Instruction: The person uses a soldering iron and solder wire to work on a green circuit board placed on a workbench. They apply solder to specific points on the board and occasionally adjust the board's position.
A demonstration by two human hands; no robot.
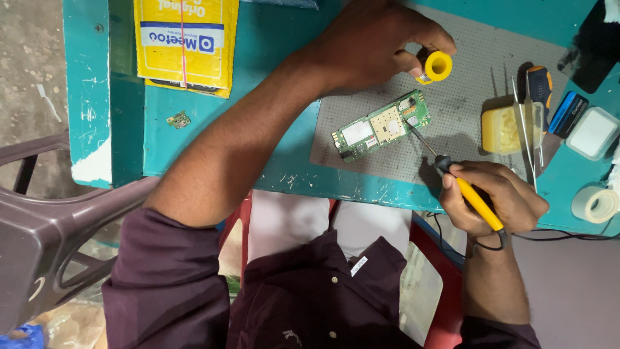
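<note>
We see one green circuit board with pale metal shields lying mid-mat. Our right hand clasps one yellow-handled soldering iron; our left hand pinches one yellow spool.

Both our hands are closed in grips, forearms bare.
Our left hand reaches far forward on a straight arm, thumb and fingers pinched shut; our right hand stays close in, wrist bent, fingers curled in a pen-like hold.
</note>
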